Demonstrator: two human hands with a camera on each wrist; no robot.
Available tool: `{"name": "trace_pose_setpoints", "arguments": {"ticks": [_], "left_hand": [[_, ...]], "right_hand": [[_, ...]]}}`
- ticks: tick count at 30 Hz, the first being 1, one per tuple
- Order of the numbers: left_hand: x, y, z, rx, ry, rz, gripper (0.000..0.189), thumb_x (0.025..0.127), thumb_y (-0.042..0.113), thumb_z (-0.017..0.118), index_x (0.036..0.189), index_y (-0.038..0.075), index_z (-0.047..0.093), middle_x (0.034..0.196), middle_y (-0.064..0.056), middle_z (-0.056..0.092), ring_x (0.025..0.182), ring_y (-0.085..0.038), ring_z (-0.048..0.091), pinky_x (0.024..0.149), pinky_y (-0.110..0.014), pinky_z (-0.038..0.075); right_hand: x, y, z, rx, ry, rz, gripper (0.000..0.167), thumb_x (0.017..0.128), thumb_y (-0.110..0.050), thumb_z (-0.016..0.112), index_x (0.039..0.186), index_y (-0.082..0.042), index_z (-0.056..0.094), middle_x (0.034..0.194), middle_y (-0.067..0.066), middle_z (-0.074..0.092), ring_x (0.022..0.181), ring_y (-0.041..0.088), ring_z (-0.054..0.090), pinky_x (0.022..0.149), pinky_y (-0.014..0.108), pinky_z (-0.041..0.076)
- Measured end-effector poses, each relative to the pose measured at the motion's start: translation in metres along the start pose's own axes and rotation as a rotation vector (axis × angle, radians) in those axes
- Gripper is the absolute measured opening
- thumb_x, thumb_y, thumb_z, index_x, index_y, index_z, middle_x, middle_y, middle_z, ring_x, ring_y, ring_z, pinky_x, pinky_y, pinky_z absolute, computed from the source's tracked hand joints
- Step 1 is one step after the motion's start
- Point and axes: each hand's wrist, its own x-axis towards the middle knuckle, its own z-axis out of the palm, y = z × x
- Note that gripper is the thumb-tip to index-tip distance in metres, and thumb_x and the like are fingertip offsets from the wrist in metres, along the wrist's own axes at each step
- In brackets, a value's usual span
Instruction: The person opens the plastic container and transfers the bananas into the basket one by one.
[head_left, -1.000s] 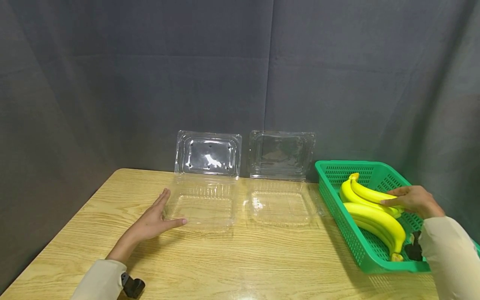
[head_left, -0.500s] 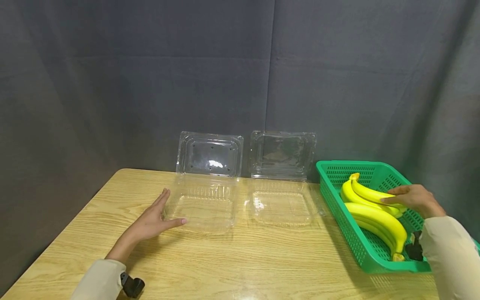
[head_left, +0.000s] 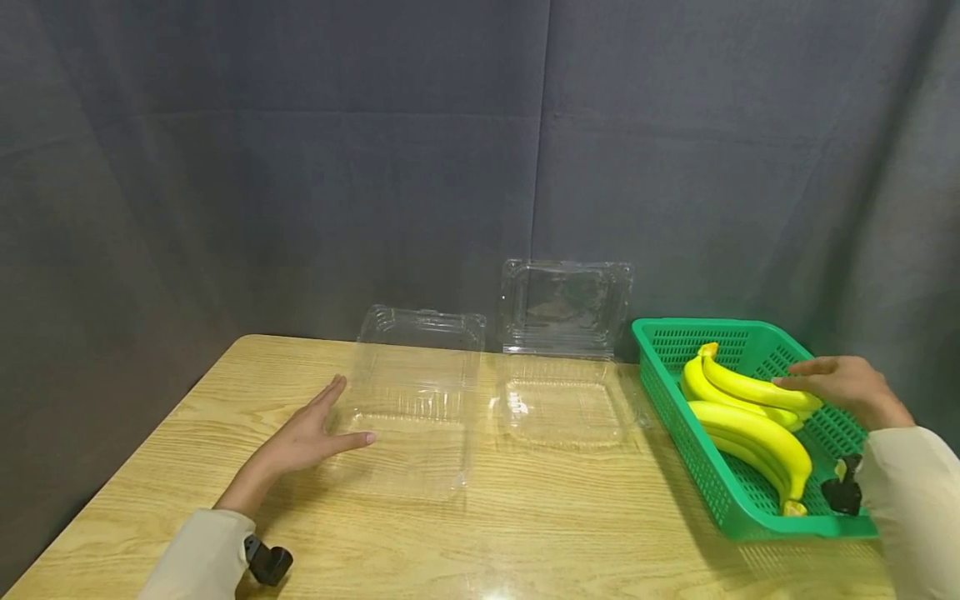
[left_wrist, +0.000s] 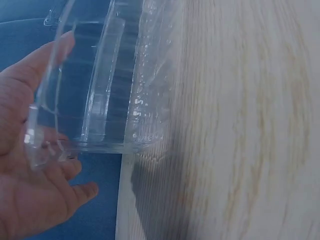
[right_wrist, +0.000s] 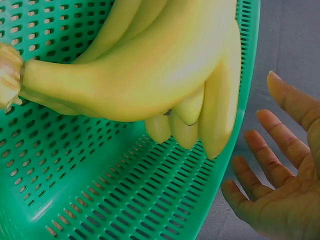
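My left hand [head_left: 300,437] is spread at the left side of a clear plastic clamshell box [head_left: 420,408], thumb by its front corner. The lid of this box leans low at the back. In the left wrist view, the hand's fingers [left_wrist: 77,167] are apart near the box's clear edge. At the right, my right hand [head_left: 855,390] hovers over the right side of a green basket [head_left: 787,527], fingers extended. Inside lie two bunches of bananas: a rear one [head_left: 738,386] close to my fingertips and a front one [head_left: 757,433]. The right wrist view shows a gap between hand and bananas [right_wrist: 150,70].
A second clear clamshell box [head_left: 562,354] stands open beside the first, its lid upright. Everything rests on a wooden table [head_left: 525,533]. A dark grey curtain [head_left: 420,167] hangs right behind the table's far edge.
The left box's lid has dropped from upright to a lower lean. My right hand has let go of the rear bananas and shifted slightly right and up. My left hand stays nearly in place.
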Motion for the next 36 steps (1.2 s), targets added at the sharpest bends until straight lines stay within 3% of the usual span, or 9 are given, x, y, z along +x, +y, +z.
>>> {"name": "trace_pose_setpoints", "arguments": {"ticks": [8,20,26,31,36], "left_hand": [[0.003,0.001,0.0,-0.022,-0.025,-0.007,0.108,0.085,0.052,0.069,0.154,-0.001,0.004,0.158,-0.024,0.0,0.14,-0.049,0.008,0.105,-0.068,0.018],[0.005,0.006,-0.006,-0.02,-0.032,-0.019,0.104,0.087,0.051,0.067,0.154,-0.003,0.007,0.156,-0.029,0.007,0.139,-0.05,0.011,0.105,-0.068,0.02],[0.003,0.011,-0.012,0.019,-0.002,0.008,0.098,0.09,0.052,0.063,0.153,-0.003,0.012,0.154,-0.03,0.015,0.136,-0.052,0.019,0.102,-0.067,0.027],[0.0,0.02,-0.02,0.054,0.068,0.04,0.091,0.092,0.05,0.061,0.153,-0.001,0.017,0.153,-0.03,0.021,0.13,-0.055,0.031,0.098,-0.066,0.034],[0.004,0.03,-0.025,0.082,0.143,0.126,0.084,0.094,0.046,0.061,0.153,0.0,0.022,0.152,-0.028,0.026,0.131,-0.051,0.033,0.098,-0.064,0.036]], "right_hand": [[-0.005,0.0,-0.004,0.032,0.077,0.022,0.094,0.09,-0.062,0.053,0.142,0.013,0.032,0.143,0.046,0.012,0.122,0.066,0.018,0.086,0.073,0.031],[-0.021,-0.013,0.002,0.029,0.165,-0.052,0.086,0.093,-0.059,0.052,0.141,0.011,0.037,0.143,0.043,0.021,0.123,0.065,0.021,0.085,0.072,0.032],[-0.037,-0.04,0.001,0.024,0.273,-0.107,0.082,0.094,-0.059,0.048,0.143,0.006,0.04,0.139,0.04,0.035,0.122,0.061,0.029,0.083,0.07,0.034],[-0.056,-0.069,0.003,0.013,0.41,-0.233,0.069,0.096,-0.051,0.051,0.141,0.001,0.046,0.136,0.036,0.044,0.12,0.057,0.037,0.083,0.069,0.034],[-0.084,-0.101,0.011,-0.003,0.499,-0.359,0.057,0.098,-0.039,0.057,0.141,-0.002,0.049,0.137,0.031,0.046,0.113,0.057,0.046,0.081,0.067,0.039]]}}
